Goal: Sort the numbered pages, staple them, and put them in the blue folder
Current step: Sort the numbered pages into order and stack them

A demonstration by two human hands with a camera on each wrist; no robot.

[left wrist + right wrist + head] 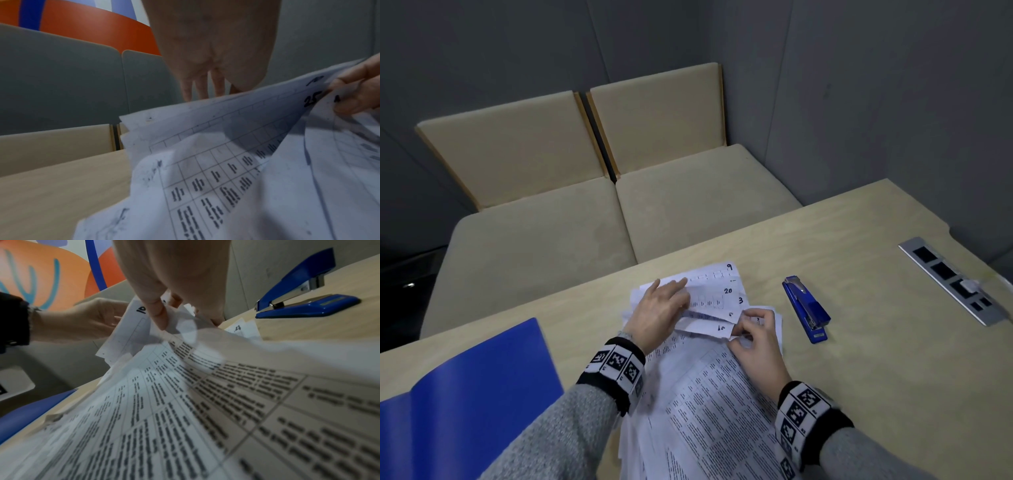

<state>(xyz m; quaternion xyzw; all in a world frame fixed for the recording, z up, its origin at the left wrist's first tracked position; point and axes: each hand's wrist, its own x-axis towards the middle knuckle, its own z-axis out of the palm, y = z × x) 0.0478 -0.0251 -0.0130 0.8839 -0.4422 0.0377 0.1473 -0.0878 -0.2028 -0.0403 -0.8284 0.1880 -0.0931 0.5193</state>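
Many loose numbered pages (717,301) fanned out, unsorted — could slide apart. Left hand (661,310) flat, fingers straight, pressing; right hand (751,337) pinching one corner — could tear or crease it.

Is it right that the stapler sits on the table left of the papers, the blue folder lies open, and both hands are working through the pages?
Not quite. The head view shows the stapler right of the papers, not left. The rest holds.

Right hand (174,280) pinching page corner (176,321), blue stapler (304,293) beside
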